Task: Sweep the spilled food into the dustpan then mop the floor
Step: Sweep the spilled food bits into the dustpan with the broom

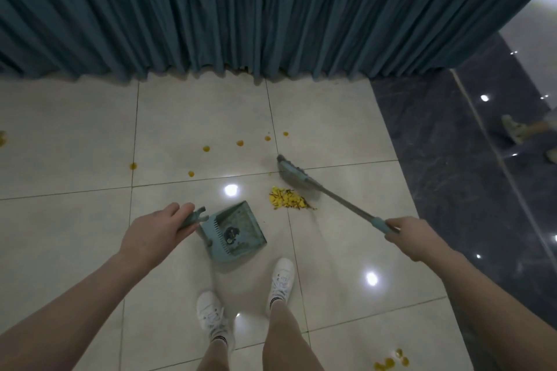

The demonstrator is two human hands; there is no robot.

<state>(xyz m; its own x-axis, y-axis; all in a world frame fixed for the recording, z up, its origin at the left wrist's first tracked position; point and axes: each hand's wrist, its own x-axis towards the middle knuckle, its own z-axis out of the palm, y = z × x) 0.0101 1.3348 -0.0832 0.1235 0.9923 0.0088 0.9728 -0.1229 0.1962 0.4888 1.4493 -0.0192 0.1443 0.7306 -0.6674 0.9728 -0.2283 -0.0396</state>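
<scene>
A teal dustpan (241,229) stands on the pale floor tiles in front of my feet, with some dark dirt inside. My left hand (156,232) grips the top of its upright handle (193,217). My right hand (413,235) is closed around the teal grip of a broom (297,176), whose bristle head rests on the floor just behind a small heap of yellow spilled food (287,198). The heap lies to the right of the dustpan's mouth, apart from it. Several single yellow bits (240,143) lie scattered farther out.
A teal curtain (271,15) hangs across the far side, reaching the floor. Dark glossy tiles (452,159) border the right. More yellow bits lie at the lower right (390,361) and far left edge (2,138). My white shoes (280,280) stand behind the dustpan.
</scene>
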